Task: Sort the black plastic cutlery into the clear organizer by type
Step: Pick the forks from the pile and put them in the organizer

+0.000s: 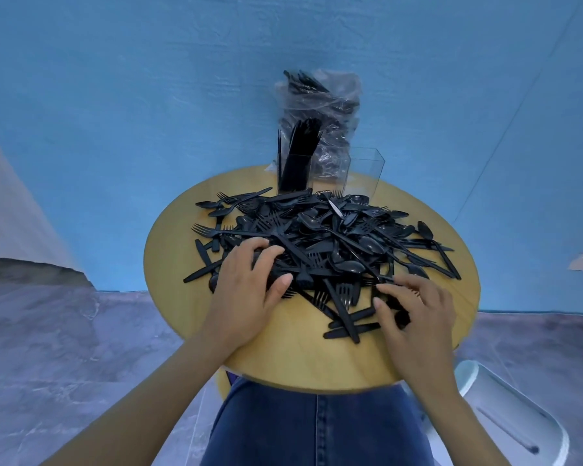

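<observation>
A big heap of black plastic forks, spoons and knives (330, 243) covers the round wooden table (293, 351). At the table's far edge stands the clear organizer (364, 169); its left compartment holds upright black cutlery (297, 156), its right compartment looks empty. My left hand (246, 290) rests on the heap's near left side, fingers spread and bent over the pieces. My right hand (414, 314) lies on the near right side, fingertips touching loose knives and forks. Whether either hand grips a piece is hidden.
A clear plastic bag with more black cutlery (320, 102) leans against the blue wall behind the organizer. A white chair (505, 418) stands at the lower right. My knees in blue jeans sit under the table's near edge. Grey floor surrounds the table.
</observation>
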